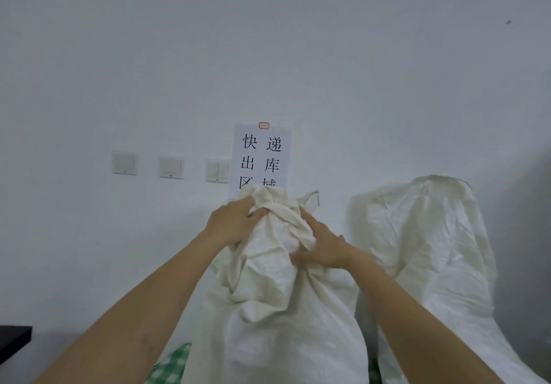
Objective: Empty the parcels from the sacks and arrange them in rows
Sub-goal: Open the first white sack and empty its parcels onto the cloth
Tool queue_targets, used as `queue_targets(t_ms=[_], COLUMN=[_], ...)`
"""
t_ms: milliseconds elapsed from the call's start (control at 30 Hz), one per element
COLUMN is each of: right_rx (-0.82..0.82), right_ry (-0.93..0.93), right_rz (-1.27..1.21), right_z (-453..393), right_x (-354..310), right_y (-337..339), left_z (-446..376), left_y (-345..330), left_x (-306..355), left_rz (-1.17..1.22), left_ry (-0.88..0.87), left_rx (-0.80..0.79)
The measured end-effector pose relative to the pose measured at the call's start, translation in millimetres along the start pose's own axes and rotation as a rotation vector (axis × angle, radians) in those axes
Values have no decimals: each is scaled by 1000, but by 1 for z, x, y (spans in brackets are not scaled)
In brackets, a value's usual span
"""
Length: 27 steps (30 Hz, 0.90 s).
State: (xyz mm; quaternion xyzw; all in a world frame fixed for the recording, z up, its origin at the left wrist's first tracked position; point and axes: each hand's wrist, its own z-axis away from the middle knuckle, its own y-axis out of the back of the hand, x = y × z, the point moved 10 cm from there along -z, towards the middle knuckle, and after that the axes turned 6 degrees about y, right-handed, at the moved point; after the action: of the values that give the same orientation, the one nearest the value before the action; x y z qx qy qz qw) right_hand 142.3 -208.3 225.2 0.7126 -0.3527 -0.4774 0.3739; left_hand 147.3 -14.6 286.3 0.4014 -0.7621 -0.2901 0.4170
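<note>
A full white sack (277, 309) stands upright in front of the wall (268, 40), its bunched, knotted neck just below a paper sign (262, 157). The left hand (231, 222) grips the top of the neck, fingers curled into the cloth. The right hand (323, 248) clutches the folds just lower, fingers closed round them. A second sack (432, 249) stands just beside it on the right, nearly touching. Three light switches (170, 166) sit left of the sign. Green checked cloth (173, 362) shows at the sack's base, and a dark ledge (13, 340) juts in at the far left edge.
</note>
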Motion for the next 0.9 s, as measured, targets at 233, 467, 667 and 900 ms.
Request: queue_targets(t_ms=[233, 467, 667, 900], right_rx=[116, 199, 150, 565], right_ry=[19, -121, -148, -11], right_rz=[-406, -404, -286, -289], right_z=[-1, -10, -24, -8], right_x=[2, 24, 33, 44], right_y=[-17, -16, -38, 1], left_z=[0, 16, 24, 6], left_y=[-8, -30, -110, -130], left_x=[-22, -54, -71, -91], left_rz=[288, 636, 776, 708], left_ry=[106, 95, 223, 333], left_rx=[-28, 7, -347, -301])
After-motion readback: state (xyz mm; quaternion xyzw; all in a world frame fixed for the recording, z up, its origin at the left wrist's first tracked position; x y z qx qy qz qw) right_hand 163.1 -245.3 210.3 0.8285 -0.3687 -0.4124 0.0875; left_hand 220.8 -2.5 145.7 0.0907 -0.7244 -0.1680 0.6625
